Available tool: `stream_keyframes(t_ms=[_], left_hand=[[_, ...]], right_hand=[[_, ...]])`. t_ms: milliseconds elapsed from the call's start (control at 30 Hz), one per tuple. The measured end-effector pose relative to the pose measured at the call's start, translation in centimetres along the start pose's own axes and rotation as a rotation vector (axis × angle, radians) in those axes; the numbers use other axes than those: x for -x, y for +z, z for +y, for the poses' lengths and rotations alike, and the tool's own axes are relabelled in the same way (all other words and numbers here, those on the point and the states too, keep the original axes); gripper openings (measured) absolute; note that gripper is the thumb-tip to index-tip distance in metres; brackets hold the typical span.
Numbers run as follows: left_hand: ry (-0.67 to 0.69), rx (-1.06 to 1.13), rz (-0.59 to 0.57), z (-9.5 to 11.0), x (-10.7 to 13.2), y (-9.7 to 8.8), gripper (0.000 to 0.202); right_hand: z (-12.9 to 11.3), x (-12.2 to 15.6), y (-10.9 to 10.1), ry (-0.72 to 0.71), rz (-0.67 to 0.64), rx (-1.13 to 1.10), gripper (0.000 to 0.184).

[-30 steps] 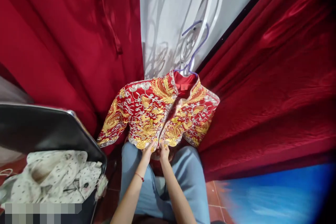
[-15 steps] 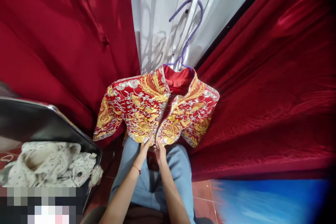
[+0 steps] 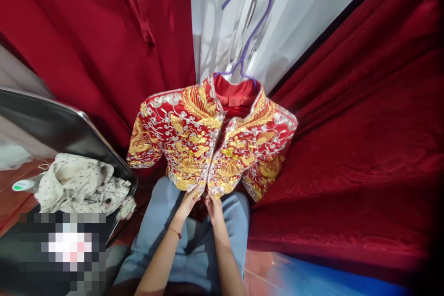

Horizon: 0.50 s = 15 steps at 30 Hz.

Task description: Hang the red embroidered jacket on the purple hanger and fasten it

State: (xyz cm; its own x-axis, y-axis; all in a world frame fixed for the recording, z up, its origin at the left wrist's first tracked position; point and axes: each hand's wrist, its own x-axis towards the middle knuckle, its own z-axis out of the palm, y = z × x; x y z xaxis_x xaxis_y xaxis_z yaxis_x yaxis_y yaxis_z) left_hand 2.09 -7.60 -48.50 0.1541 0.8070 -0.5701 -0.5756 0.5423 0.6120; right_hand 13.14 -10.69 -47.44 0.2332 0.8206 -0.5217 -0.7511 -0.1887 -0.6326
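A red jacket with heavy gold and silver embroidery hangs in front of me on a purple hanger. My left hand pinches the bottom hem of its left front panel. My right hand pinches the hem of the right front panel, right beside the left hand at the centre opening. A thin red cord circles my left wrist. Below the hands are my legs in light blue jeans.
Red curtains hang on both sides, with white sheer fabric between them behind the hanger. At the left, an open dark case holds a crumpled cream dotted garment. Red floor tiles and something blue show at the lower right.
The view has shifted, so the jacket sits higher and more centred. Both hands stay at the bottom hem by the front opening.
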Motion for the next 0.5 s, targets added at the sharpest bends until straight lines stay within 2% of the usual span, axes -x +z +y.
stream_keyframes(t_ms=[133,233,367,500], left_hand=[[-0.005,-0.028,-0.055,-0.5,0.4,0.1,0.053],[-0.016,-0.064,-0.099,0.0,0.8,0.2,0.051],[-0.016,-0.086,-0.135,0.7,1.3,1.1,0.046],[-0.016,-0.067,-0.146,0.2,1.6,2.1,0.044]], right_hand=[[0.3,0.0,0.3,-0.049,-0.014,-0.018,0.038],[-0.1,0.1,0.5,-0.083,-0.027,-0.021,0.046],[-1.5,1.1,0.5,-0.115,-0.046,0.000,0.044],[-1.5,2.6,0.7,-0.164,-0.021,0.005,0.042]])
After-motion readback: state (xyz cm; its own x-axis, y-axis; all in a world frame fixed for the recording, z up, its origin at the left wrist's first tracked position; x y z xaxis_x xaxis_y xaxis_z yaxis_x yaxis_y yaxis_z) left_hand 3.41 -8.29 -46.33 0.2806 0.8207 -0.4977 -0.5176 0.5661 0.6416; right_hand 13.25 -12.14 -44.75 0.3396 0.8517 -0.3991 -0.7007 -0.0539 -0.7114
